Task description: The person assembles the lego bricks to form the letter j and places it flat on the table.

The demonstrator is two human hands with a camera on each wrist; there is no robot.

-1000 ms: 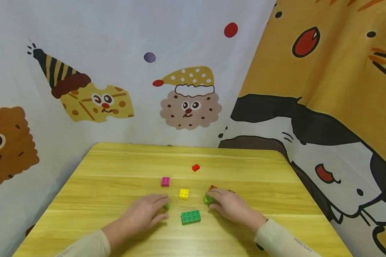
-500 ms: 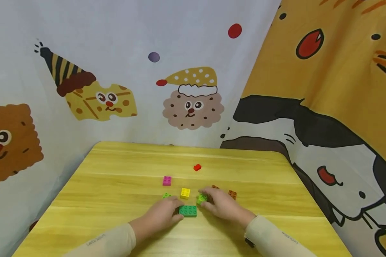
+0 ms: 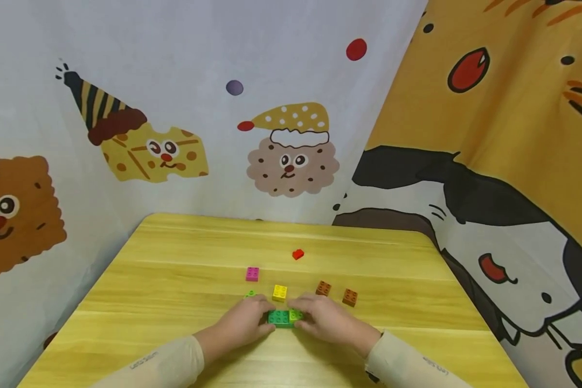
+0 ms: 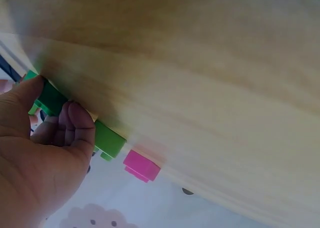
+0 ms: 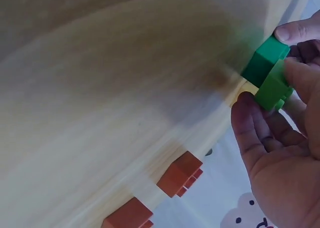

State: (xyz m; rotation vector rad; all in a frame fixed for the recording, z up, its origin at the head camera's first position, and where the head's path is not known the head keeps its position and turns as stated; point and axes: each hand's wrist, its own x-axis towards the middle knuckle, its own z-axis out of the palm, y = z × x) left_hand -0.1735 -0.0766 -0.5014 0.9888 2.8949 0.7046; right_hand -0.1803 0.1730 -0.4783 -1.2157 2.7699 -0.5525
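A long dark green toy brick point(image 3: 278, 318) lies on the table in the head view, between both hands. My left hand point(image 3: 244, 320) pinches its left end between thumb and fingers. My right hand point(image 3: 331, 321) holds a small light green brick point(image 5: 272, 87) at the right end of the dark green one, over its studs. In the right wrist view the two bricks sit against each other. Another light green brick point(image 4: 108, 139) stands beside the left hand's fingers, and is partly hidden by that hand in the head view.
Beyond the hands on the wooden table point(image 3: 174, 253) lie a yellow brick point(image 3: 279, 292), a magenta brick point(image 3: 252, 274) and a small red piece point(image 3: 298, 254). Two brown bricks point(image 3: 323, 288) are to the right. A printed cloth point(image 3: 213, 48) hangs behind the table.
My left hand moved right, from the light green brick to the dark green one. My right hand carried the other light green brick left and nearer, onto the dark green brick's right end.
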